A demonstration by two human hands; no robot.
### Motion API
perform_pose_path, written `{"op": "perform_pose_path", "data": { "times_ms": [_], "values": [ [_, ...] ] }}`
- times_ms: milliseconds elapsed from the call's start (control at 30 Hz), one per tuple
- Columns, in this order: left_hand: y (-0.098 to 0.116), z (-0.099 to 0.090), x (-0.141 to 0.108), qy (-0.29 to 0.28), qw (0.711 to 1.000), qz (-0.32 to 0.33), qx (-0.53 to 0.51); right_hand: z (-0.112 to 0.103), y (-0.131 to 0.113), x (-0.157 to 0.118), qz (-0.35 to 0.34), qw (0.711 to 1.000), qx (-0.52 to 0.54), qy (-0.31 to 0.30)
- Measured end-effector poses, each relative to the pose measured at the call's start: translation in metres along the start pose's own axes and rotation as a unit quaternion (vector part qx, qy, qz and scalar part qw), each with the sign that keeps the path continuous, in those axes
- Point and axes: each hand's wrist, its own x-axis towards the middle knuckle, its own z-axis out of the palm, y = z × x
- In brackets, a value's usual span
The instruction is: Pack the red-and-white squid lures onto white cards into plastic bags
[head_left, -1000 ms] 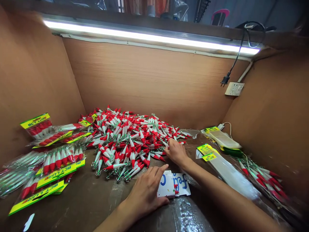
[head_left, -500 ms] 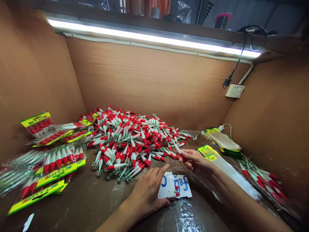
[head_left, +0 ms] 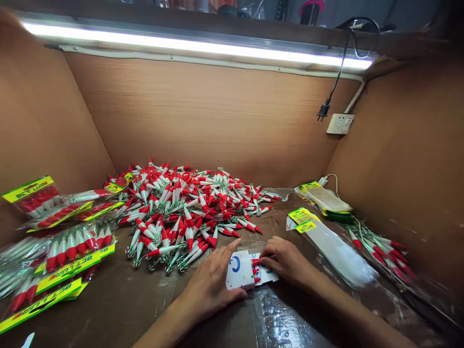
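Note:
A small white holder [head_left: 239,270] with blue marks lies on the brown table in front of me, with the red tips of several lures [head_left: 255,271] showing at its right side. Around its left edge rests my left hand [head_left: 213,273], thumb and fingers spread along it. My right hand [head_left: 284,258] is at the holder's right end, its fingers closed on a red-tipped lure at the top of the row. Behind the hands spreads a large heap of red and white lures [head_left: 188,208] with green hooks.
Packed lures with yellow BCT LURE cards [head_left: 78,266] lie at the left. Clear empty bags [head_left: 337,251] and another stack of bags [head_left: 326,198] are on the right, beside more lures [head_left: 384,253]. A black plug [head_left: 324,110] hangs near a wall socket [head_left: 340,124].
My right hand has moved from beside the heap down to the holder, bringing its lure into the row. My left hand stays at the holder. The view has shifted slightly.

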Motion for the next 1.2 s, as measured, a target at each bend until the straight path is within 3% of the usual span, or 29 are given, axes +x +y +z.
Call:
{"op": "perform_pose_path", "data": {
  "times_ms": [100,200,433,533,633,700,900,1067,1133,1200],
  "values": [
    [-0.001,0.002,0.001,0.001,1.000,0.011,-0.012,0.019,-0.014,0.004,-0.054,0.997,-0.053,0.012],
    [-0.001,0.002,0.001,-0.005,1.000,0.008,-0.012,0.027,-0.014,0.006,-0.101,0.994,-0.050,0.000],
    [0.002,0.000,0.000,-0.011,1.000,0.002,-0.013,0.019,-0.005,0.006,-0.157,0.987,-0.007,-0.040],
    [0.001,0.000,-0.001,-0.013,1.000,-0.008,-0.017,0.008,0.002,0.018,-0.087,0.996,0.027,-0.008],
    [0.001,-0.001,-0.001,-0.023,1.000,-0.007,-0.015,0.001,0.012,0.041,0.050,0.997,-0.019,0.058],
    [0.002,-0.003,-0.001,-0.028,1.000,-0.005,-0.013,0.003,0.019,0.058,0.097,0.992,-0.050,0.058],
    [0.004,-0.004,-0.002,-0.032,0.999,-0.010,-0.007,0.016,0.025,0.091,0.130,0.988,-0.004,0.088],
    [0.003,-0.002,-0.003,-0.036,0.999,-0.024,0.006,0.005,0.028,0.082,0.113,0.983,0.130,0.068],
    [0.003,-0.003,-0.002,-0.038,0.999,-0.020,0.004,-0.004,0.031,0.065,0.105,0.963,0.248,0.020],
    [0.004,-0.005,-0.002,-0.040,0.999,-0.012,0.000,-0.016,0.034,0.045,0.110,0.915,0.384,-0.049]
  ]
}}
